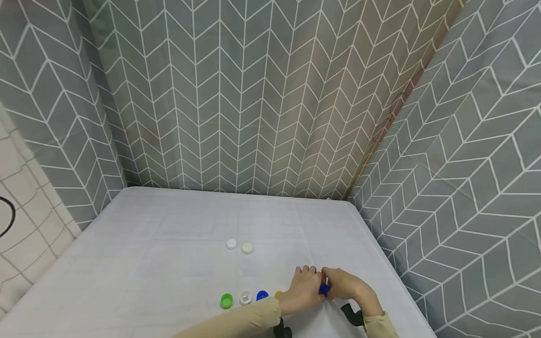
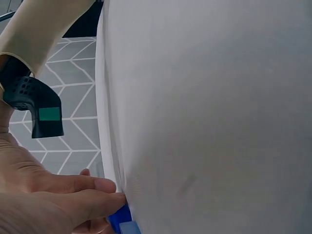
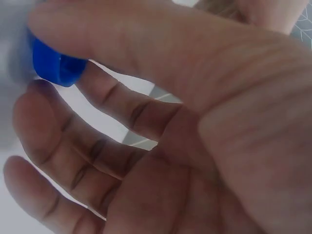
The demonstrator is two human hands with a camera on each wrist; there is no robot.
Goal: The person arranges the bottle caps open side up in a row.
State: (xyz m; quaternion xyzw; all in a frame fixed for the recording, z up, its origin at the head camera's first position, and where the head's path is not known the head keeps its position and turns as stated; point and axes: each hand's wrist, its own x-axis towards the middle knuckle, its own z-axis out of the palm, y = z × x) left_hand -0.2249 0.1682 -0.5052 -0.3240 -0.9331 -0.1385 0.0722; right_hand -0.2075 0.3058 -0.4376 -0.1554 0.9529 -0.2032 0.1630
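Side by side over the right front of the table, my two hands meet at a small blue bottle cap (image 1: 324,289). My right hand (image 1: 344,284) pinches it; in the right wrist view the thumb (image 3: 87,34) presses its top while the other fingers spread below. My left hand (image 1: 304,286) comes from the other side with its fingertips at the cap. In the left wrist view a thumb tip lies against the blue plastic (image 2: 119,218), and the fingers behind are partly hidden.
A green cap (image 1: 226,301), a whitish one (image 1: 245,298), another blue one (image 1: 262,295) and a yellow one (image 1: 279,293) form a row left of my hands; my left arm partly covers it. Two white caps (image 1: 231,243) lie farther back. Patterned curtains (image 1: 253,117) surround the table.
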